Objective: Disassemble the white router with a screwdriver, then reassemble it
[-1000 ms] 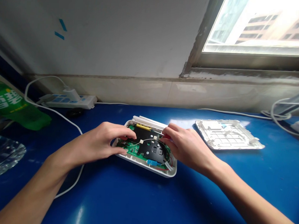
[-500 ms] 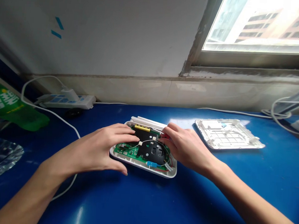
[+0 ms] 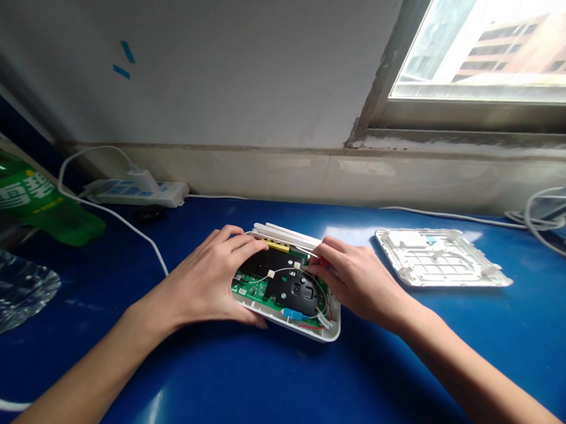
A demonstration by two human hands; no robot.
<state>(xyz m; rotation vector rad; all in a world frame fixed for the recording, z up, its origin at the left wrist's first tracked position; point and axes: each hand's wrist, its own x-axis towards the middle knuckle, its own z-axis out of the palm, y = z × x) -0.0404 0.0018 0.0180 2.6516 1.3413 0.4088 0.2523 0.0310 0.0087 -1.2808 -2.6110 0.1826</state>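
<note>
An opened white router (image 3: 319,333) lies on the blue table, its green circuit board (image 3: 255,288), black cover plate (image 3: 280,272), yellow port block (image 3: 277,245) and blue fibre connector (image 3: 294,314) exposed. My left hand (image 3: 213,271) clasps the router's left end, thumb along the near wall and fingers over the far side. At the far right corner, my right hand (image 3: 350,272) is closed around a small red-handled tool, apparently a screwdriver (image 3: 324,261); a thin metal shaft shows to its left. White antennas (image 3: 286,233) lie along the router's back edge.
The white router cover (image 3: 444,258) lies inside up on the right. Behind on the left are a power strip (image 3: 165,194) with a plugged-in white cable (image 3: 121,213), and a dark object (image 3: 149,214). A green bottle (image 3: 41,199) and clear bottle (image 3: 17,293) lie at far left.
My left hand has moved right and taken hold of the router's left end, its thumb now against the near wall. The right hand stays at the far right corner. The view has shifted slightly.
</note>
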